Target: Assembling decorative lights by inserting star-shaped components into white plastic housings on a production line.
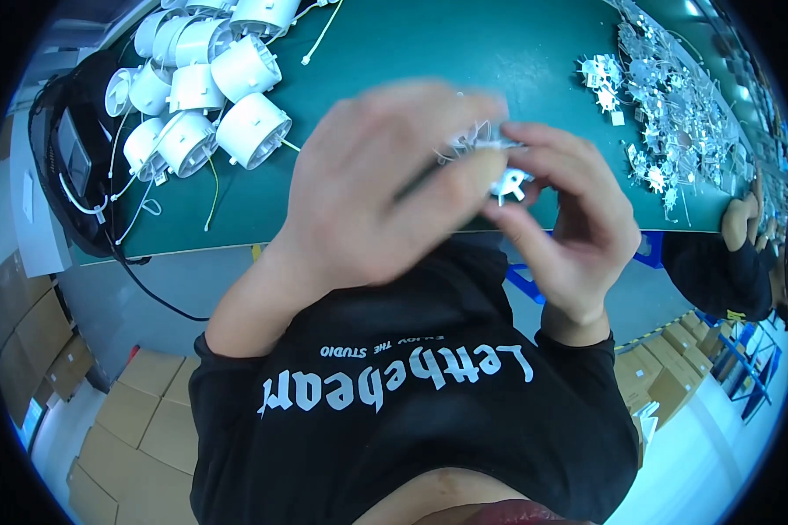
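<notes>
In front of my chest, over the near edge of the green table, both hands meet at a small white pronged part. The fingertips of my right hand are closed round this part from the right. My left hand is smeared by motion; its thumb and fingers are curled about a bundle of thin clear wires at the part. Where the wires join the part is hidden by my fingers.
White cylindrical housings with cable ties and wires stand in rows at the table's left. More pronged parts with tangled wires lie in a heap at right. A black bag sits at the left edge. A co-worker's arm shows at far right.
</notes>
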Demonstrator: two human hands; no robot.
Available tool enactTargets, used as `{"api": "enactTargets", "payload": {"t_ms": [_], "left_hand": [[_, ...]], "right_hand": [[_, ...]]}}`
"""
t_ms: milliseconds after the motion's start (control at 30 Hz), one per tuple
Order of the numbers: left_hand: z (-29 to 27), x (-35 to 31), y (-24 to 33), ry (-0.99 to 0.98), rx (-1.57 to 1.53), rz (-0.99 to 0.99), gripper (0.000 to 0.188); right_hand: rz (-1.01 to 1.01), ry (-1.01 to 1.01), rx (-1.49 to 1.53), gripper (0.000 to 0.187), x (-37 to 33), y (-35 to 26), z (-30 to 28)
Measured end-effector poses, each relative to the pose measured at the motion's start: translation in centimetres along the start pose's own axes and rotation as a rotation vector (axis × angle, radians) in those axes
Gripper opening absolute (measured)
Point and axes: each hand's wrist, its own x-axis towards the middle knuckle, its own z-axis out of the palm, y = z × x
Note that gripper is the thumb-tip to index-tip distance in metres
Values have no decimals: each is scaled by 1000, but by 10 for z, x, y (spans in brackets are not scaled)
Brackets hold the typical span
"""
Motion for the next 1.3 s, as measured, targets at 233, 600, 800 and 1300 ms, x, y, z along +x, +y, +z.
{"api": "enactTargets", "payload": {"t_ms": [233,600,800,1300], "left_hand": [[9,-4,0,-231,-311,-497,80],[17,-14,2,-106,-287,-498,51],[17,-14,1,-108,-312,-501,48],[17,-15,2,-53,-315,-493,53]], "right_hand": [[174,-6,204,40,-12,25,8],[204,7,85,45,-16,36,16],[169,16,80,43,-17,34,18],[304,158,-10,41,-10,22,28]]}}
